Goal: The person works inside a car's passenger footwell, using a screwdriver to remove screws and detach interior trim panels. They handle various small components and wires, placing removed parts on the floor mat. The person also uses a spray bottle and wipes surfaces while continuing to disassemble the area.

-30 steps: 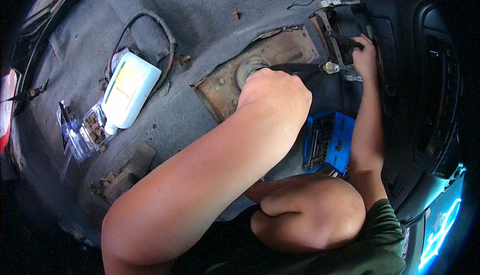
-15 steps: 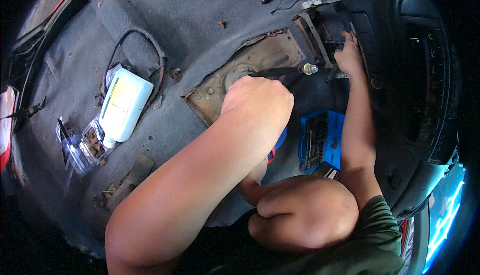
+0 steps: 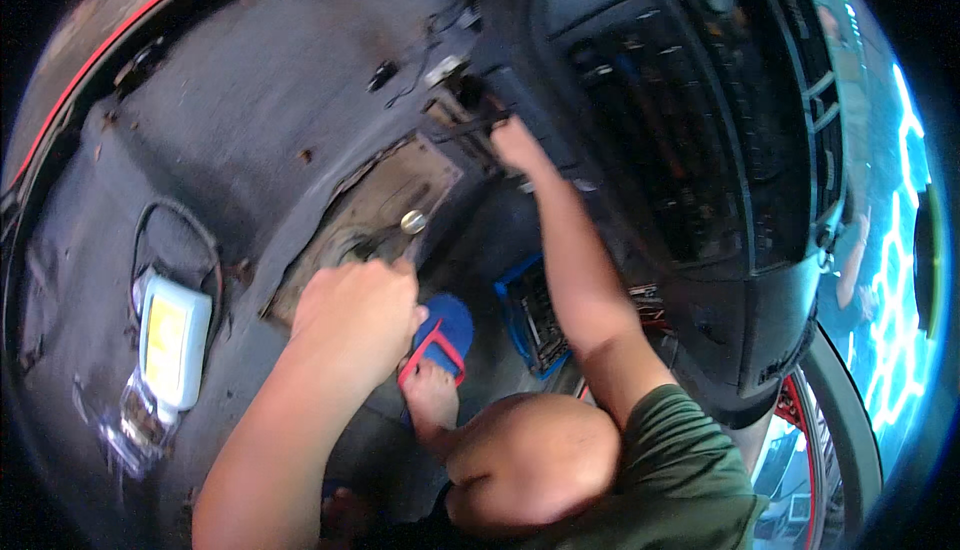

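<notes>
My left hand (image 3: 355, 305) is closed in a fist, knuckles up, just on the near side of a gear lever with a shiny metal end (image 3: 413, 221). Whatever its fingers hold is hidden under the hand. The lever rises from a bare, rusty metal floor plate (image 3: 385, 190) framed by cut grey carpet. Farther off, my right hand (image 3: 513, 142) reaches to a metal bracket (image 3: 452, 118) beside the dark dashboard console. Its fingers look curled at a dark piece there, but blur hides what that piece is.
A blue tool case (image 3: 515, 295) with sockets lies below my right forearm. My foot wears a blue sandal (image 3: 450, 325) with red straps. A white bottle (image 3: 175, 340), a clear plastic pack (image 3: 140, 425) and a looped cable (image 3: 165, 205) lie left. The dashboard (image 3: 640, 100) rises right.
The view has swung right, so the scene sits farther left and more dashboard shows. My right hand's extended fingers now look curled at the bracket. My left hand remains closed near the lever.
</notes>
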The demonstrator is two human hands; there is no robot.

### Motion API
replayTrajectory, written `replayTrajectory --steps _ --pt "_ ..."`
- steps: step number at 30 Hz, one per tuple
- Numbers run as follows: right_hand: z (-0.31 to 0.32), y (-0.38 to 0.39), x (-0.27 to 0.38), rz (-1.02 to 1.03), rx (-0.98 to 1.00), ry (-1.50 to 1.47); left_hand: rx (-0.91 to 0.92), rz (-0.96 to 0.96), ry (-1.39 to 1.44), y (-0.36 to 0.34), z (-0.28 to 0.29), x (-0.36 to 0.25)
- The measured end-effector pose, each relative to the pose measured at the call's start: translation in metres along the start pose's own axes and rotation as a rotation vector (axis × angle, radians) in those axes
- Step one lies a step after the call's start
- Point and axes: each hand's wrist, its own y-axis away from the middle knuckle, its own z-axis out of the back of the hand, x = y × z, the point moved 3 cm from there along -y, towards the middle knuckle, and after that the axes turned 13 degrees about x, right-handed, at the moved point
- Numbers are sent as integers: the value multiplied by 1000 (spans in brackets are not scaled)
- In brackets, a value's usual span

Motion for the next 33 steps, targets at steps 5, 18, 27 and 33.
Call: replayTrajectory --steps 5,18,27,33 --pt "42 6 68 161 -358 245 7 62 -9 11 8 0" --pt "28 46 19 364 -346 256 -50 15 1 8 1 9" --pt "32 29 65 -407 195 -704 -54 52 70 -2 -18 26" --pt "54 11 51 -175 39 -404 -69 -27 14 -3 -15 17"
